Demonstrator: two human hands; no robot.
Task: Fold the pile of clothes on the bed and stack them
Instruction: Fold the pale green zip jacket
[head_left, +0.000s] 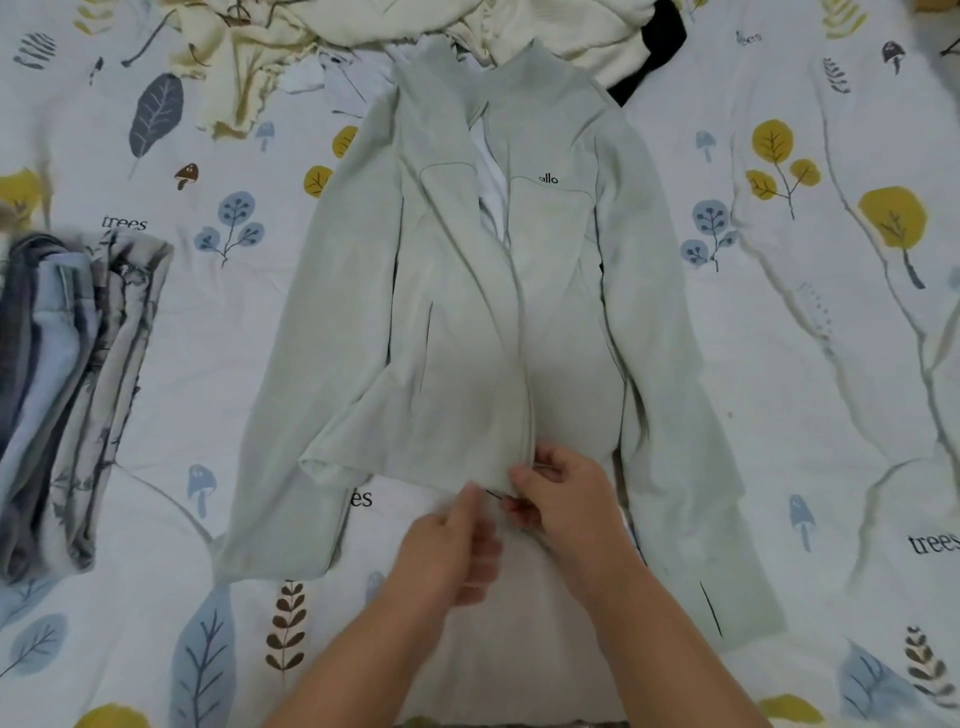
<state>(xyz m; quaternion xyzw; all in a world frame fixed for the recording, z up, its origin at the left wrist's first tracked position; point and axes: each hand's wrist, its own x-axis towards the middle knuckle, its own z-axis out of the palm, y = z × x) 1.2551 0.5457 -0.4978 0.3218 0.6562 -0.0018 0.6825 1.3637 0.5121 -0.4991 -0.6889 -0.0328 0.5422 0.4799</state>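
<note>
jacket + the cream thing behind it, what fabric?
Pale green jacket: looks like a smooth matte knit, possibly fleece; soft drape, no sheen. Cream garment: seemingly ribbed or crinkled knit, with ruffled edges. Exact fibres can't be told.

Bare bed (779, 364) lies open at three o'clock of the spread jacket (467, 322). At nine o'clock the folded stack (67, 374) blocks the edge; at twelve, cream clothes (363, 31) crowd the collar. Both hands (519, 509) fill six o'clock.
</note>
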